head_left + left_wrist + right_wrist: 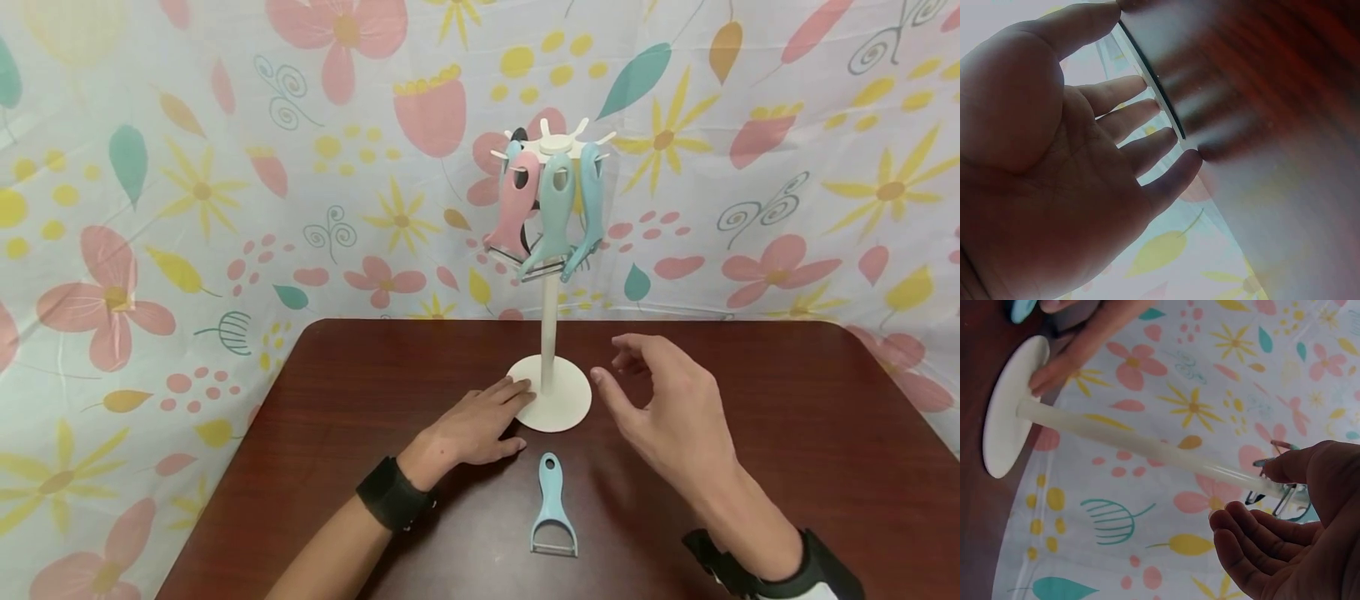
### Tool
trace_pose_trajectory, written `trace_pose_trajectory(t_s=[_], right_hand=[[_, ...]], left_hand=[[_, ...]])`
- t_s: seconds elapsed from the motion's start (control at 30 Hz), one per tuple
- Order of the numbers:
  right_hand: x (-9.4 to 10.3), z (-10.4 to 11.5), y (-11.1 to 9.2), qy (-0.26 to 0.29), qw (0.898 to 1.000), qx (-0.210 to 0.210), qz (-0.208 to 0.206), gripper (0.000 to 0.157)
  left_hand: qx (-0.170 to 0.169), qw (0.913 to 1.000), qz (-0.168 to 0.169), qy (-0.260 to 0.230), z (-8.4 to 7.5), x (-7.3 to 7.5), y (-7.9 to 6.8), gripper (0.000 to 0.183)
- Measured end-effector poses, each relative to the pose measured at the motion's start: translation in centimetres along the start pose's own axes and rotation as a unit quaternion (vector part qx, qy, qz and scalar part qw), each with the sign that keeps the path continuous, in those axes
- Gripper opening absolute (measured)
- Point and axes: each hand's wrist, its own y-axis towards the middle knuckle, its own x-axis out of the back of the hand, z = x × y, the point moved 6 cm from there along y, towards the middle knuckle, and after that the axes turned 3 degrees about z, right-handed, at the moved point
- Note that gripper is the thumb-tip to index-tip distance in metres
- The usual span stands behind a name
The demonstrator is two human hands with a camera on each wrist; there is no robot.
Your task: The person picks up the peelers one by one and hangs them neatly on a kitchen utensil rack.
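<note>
A white stand [550,333] with a round base rises from the table, several peelers hanging from its top hooks. In front hang a pink peeler [516,208], a green peeler [557,208] and a blue peeler [591,208]; others behind are partly hidden. My left hand [480,421] rests its straight fingertips on the left side of the base. My right hand [675,408] hovers right of the pole with fingers loosely bent and nothing in them. A light blue peeler [551,496] lies on the table before the base, handle pointing toward the stand.
The dark red-brown table [810,433] has a rounded back edge. Close behind it hangs a floral cloth [202,250]. Black bands circle both wrists, the left band [395,493] near the loose peeler.
</note>
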Motion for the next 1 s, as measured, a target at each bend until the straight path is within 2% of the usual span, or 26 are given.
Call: trace_pose_trajectory(t_s=[0.33, 0.57, 0.73, 1.0], right_hand=[[-1.6, -0.1, -2.1, -0.01, 0.999, -0.007, 0.039, 0.033], [-3.8, 0.3, -3.6, -0.03, 0.993, -0.021, 0.11, 0.023], [-5.7, 0.5, -5.0, -0.047, 0.982, -0.047, 0.176, 0.02], [-8.1, 0.9, -6.5, -0.101, 0.951, -0.094, 0.278, 0.023]], left_hand=[[0.002, 1.0, 0.003, 0.004, 0.0, 0.0, 0.0, 0.071], [0.003, 0.9999, -0.002, 0.012, 0.0, 0.0, 0.1, 0.071], [0.002, 0.9999, -0.004, 0.013, 0.1, -0.1, 0.2, 0.071], [0.004, 0.9999, 0.002, 0.015, 0.1, -0.1, 0.0, 0.071]])
